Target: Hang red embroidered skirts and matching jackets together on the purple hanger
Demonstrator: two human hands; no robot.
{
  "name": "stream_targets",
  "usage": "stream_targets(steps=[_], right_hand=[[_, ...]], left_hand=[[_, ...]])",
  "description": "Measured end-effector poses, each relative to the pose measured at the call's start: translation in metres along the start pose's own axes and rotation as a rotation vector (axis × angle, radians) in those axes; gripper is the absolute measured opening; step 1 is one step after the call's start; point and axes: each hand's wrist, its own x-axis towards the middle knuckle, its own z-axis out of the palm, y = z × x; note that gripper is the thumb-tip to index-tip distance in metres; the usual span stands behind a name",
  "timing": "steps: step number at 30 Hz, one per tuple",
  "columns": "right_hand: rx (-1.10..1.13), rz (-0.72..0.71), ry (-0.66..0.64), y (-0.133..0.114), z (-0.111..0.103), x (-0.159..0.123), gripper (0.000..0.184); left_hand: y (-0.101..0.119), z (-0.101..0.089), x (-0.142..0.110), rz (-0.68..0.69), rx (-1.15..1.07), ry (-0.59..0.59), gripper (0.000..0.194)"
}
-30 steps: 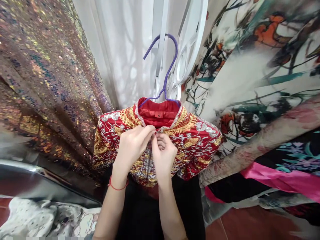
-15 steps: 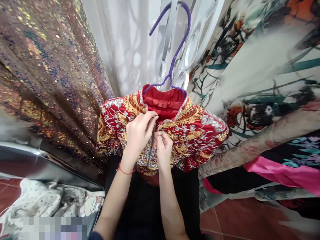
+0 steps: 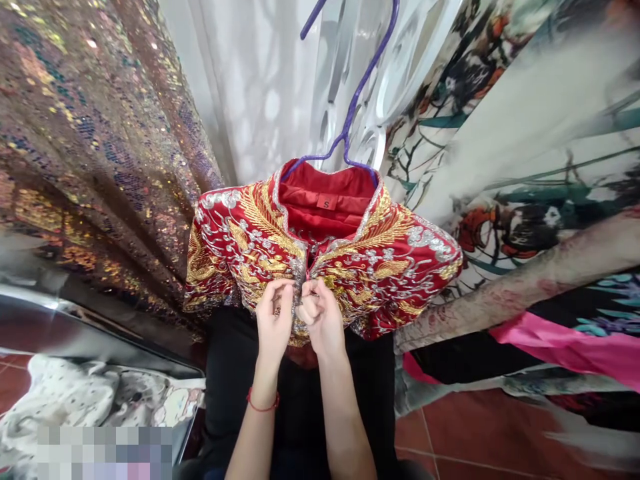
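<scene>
Both hands are pinching the front opening of the jacket (image 3: pixel 380 267), thumbs and fingertips closed on the two edges where they meet. Left hand (image 3: pixel 274 325) has the left edge, right hand (image 3: pixel 320 319) the right edge, and the two hands touch each other just below the collar. Whether a button or clasp sits between the fingers, I cannot tell.

One jacket, red with gold and silver embroidery, hanging at picture centre on one purple hanger (image 3: pixel 357 100). Its long axis runs shoulder to shoulder, from 9 o'clock to 3 o'clock; the collar faces up toward 12, open, showing red lining and a small size tag (image 3: pixel 327 202). The hook of the hanger rises toward 12 and slightly toward 1 o'clock.

One red string bracelet (image 3: pixel 262 404) on the left wrist, at 6 o'clock from the hands. Black cloth (image 3: pixel 230 373) hangs under the jacket's hem.

Behind, at 12 o'clock, a white sheer curtain (image 3: pixel 250 87). At 9 to 10 o'clock, a sequined drape (image 3: pixel 85 133). At 2 to 3 o'clock, a white floral fabric (image 3: pixel 525 133), with a pink fabric (image 3: pixel 565 347) lower at 4 o'clock. Red floor tiles (image 3: pixel 465 433) at 5 o'clock.
</scene>
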Motion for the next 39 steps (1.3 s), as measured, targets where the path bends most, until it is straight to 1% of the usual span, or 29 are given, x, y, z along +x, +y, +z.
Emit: stream_targets(steps=[3,6,9,12,14,17,20,23,25,28,31,34,36,39], right_hand=[[0.026,0.03,-0.031,-0.001,-0.003,-0.002,0.046],[-0.064,-0.008,0.018,0.004,-0.006,-0.002,0.041],[-0.3,-0.137,0.097,0.009,-0.008,0.002,0.033],[-0.559,-0.3,0.161,0.008,-0.006,0.01,0.024],[-0.671,-0.366,0.182,0.005,-0.003,0.016,0.023],[-0.68,-0.384,0.171,0.001,0.001,0.021,0.028],[-0.59,-0.352,0.144,0.005,-0.005,0.021,0.03],[-0.573,-0.293,0.141,0.023,-0.027,0.019,0.03],[-0.616,-0.203,0.172,0.043,-0.048,0.017,0.031],[-0.689,-0.021,0.227,0.075,-0.08,0.018,0.038],[-0.741,0.085,0.235,0.1,-0.103,0.024,0.042],[-0.811,0.156,0.269,0.116,-0.115,0.029,0.041],[-0.871,0.191,0.301,0.124,-0.117,0.028,0.039],[-0.989,0.241,0.336,0.13,-0.112,0.019,0.037]], left_hand=[[0.003,0.0,0.011,-0.039,-0.003,-0.046,0.026],[0.012,-0.001,0.022,-0.005,0.012,-0.059,0.023],[0.027,0.002,0.033,0.088,0.098,-0.024,0.022],[0.042,0.007,0.044,0.201,0.229,0.026,0.029],[0.048,0.01,0.05,0.243,0.277,0.051,0.032],[0.05,0.011,0.054,0.24,0.305,0.061,0.032],[0.047,0.011,0.049,0.165,0.443,0.037,0.029],[0.038,0.007,0.04,0.02,0.653,0.033,0.026],[0.026,0.005,0.034,-0.098,0.754,0.002,0.024],[-0.001,0.003,0.027,-0.237,0.869,-0.104,0.022],[-0.034,0.002,0.021,-0.32,0.942,-0.192,0.022],[-0.058,-0.005,0.012,-0.39,0.917,-0.208,0.023],[-0.067,-0.014,0.005,-0.403,0.893,-0.159,0.023],[-0.07,-0.029,-0.002,-0.401,0.858,-0.047,0.026]])
